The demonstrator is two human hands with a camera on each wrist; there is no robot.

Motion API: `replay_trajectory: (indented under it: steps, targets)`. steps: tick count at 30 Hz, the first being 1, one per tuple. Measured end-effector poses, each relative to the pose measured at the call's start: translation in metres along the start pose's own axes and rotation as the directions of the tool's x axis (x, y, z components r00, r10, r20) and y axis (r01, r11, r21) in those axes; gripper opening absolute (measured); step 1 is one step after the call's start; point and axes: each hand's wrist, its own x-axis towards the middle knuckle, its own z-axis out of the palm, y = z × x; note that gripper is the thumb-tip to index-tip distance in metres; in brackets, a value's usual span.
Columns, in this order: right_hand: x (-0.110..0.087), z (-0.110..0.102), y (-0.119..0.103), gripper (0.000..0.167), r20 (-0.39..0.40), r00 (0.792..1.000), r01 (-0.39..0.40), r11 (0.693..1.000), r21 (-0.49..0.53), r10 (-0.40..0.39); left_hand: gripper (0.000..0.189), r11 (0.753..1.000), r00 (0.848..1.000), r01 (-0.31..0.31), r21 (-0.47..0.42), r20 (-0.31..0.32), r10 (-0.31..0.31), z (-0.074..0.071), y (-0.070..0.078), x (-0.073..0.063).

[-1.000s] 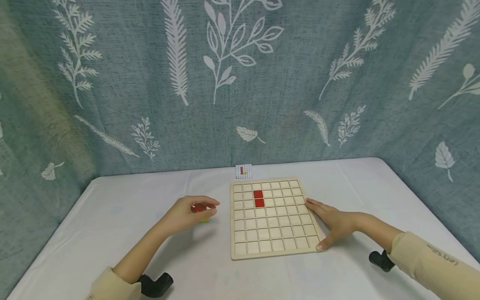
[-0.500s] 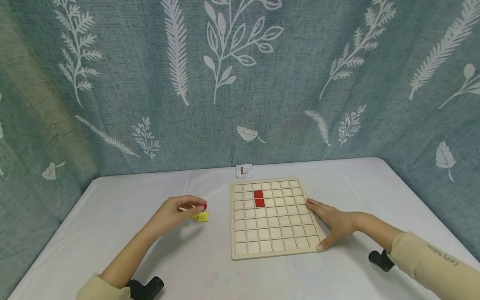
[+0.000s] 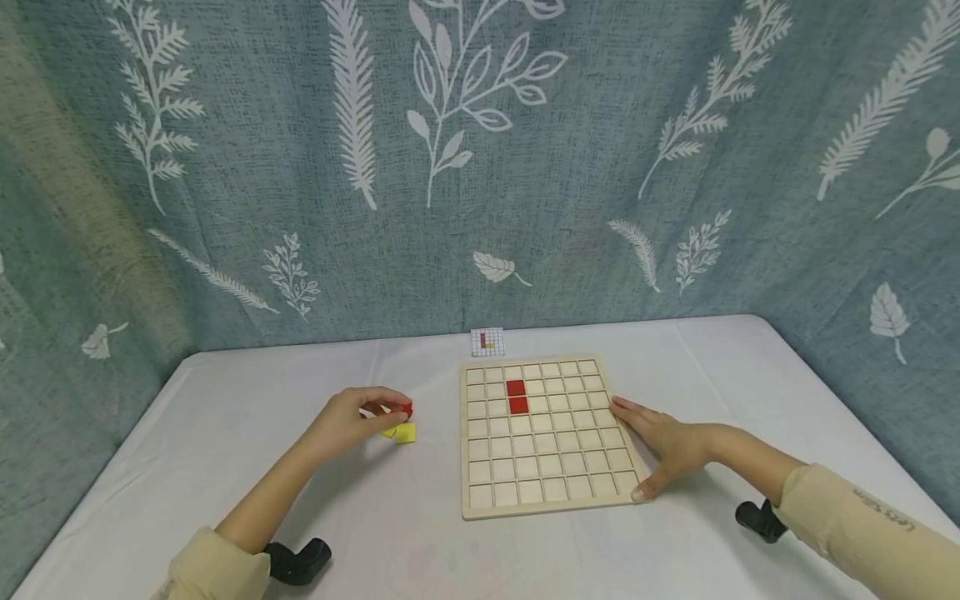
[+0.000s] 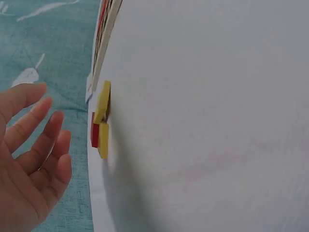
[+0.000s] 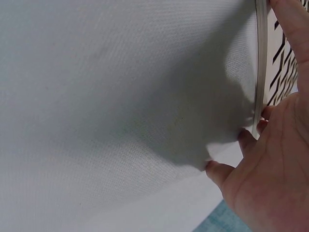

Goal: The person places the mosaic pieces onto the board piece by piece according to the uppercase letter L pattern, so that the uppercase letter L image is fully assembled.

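Note:
My left hand (image 3: 354, 423) hovers with loosely bent fingers beside a small pile of tiles. In the left wrist view nothing lies between its fingers (image 4: 41, 140). The pile has a red tile (image 4: 94, 129) and two yellow tiles (image 4: 103, 102); in the head view the fingertips overlap the red one. To its right lies a wooden grid board (image 3: 551, 501) with two red tiles (image 3: 517, 397) in neighbouring squares of one column. My right hand (image 3: 675, 446) rests along the board's right edge, fingers spread, thumb at the near corner. Its fingertips meet the edge in the right wrist view.
Behind the board lies a small card (image 3: 487, 342) printed with a grid and red and yellow marks. A white cloth (image 3: 600, 554) covers the table. A patterned teal curtain (image 3: 480, 167) hangs at the back. Black wrist devices (image 3: 300, 562) sit below both forearms.
My left hand has drawn back to the left, uncovering the yellow tiles, and has barely moved over the last half second. My right hand and the board have stayed put.

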Motion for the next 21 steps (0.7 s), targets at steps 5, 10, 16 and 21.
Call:
replay_trajectory:
  steps: [5,10,16,21]
  targets:
    - [0.0,0.001,0.0,0.119,0.0,1.0,-0.005,1.0,-0.001,0.005,0.032,0.996,0.997,0.082,-0.038,0.0,-0.082,0.001,-0.006,0.007]
    - [0.001,0.001,-0.001,0.118,0.006,1.0,0.014,1.0,0.002,-0.014,0.03,0.987,0.985,0.159,-0.036,-0.057,-0.161,0.001,-0.009,0.01]
    - [0.0,-0.001,-0.002,0.118,0.017,1.0,0.012,1.0,-0.003,-0.012,0.03,0.983,0.979,0.184,0.003,-0.085,-0.184,0.0,-0.011,0.014]
    - [-0.002,-0.002,-0.003,0.118,0.014,1.0,0.019,1.0,-0.001,-0.019,0.036,0.976,0.973,0.218,0.018,-0.085,-0.216,0.004,-0.016,0.019]
